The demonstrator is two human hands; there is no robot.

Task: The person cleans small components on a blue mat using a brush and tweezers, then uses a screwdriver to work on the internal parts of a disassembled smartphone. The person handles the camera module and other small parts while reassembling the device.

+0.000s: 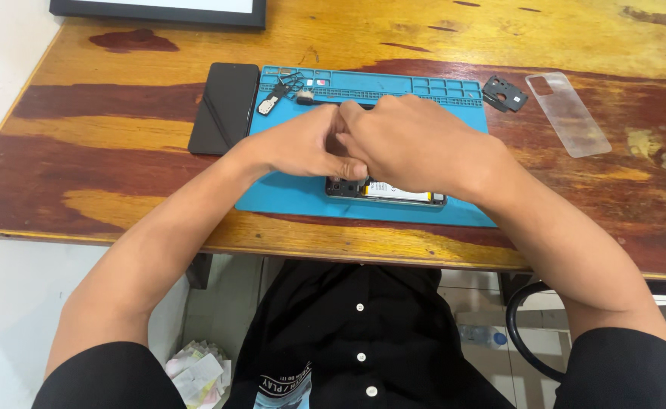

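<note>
Table (121, 136): one wooden top, patchy red and yellow, carrying everything else.
Mat (287, 198): one blue work mat, long side running left to right, with a row of small compartments along its far edge.
Dark phone (224, 107): one, lying flat and touching the mat's left edge, long axis running away from the person.
Clear case (568, 113): one see-through back cover on bare wood, well right of the mat, long axis slanting away to the left.
Opened phone (393, 195): one, face down near the mat's front edge, insides showing, long axis left to right; mostly hidden under the hands.
Hands: two, both over the opened phone.
Left hand (306, 144): fingers curled together, meeting the right hand; whether it clamps anything cannot be told.
Right hand (416, 144): arched over the phone, fingertips hidden, grip cannot be told.
Black bracket (505, 93): one, off the mat's far right corner.
Small tools (281, 89): a few, count unclear, at the mat's far left.
</note>
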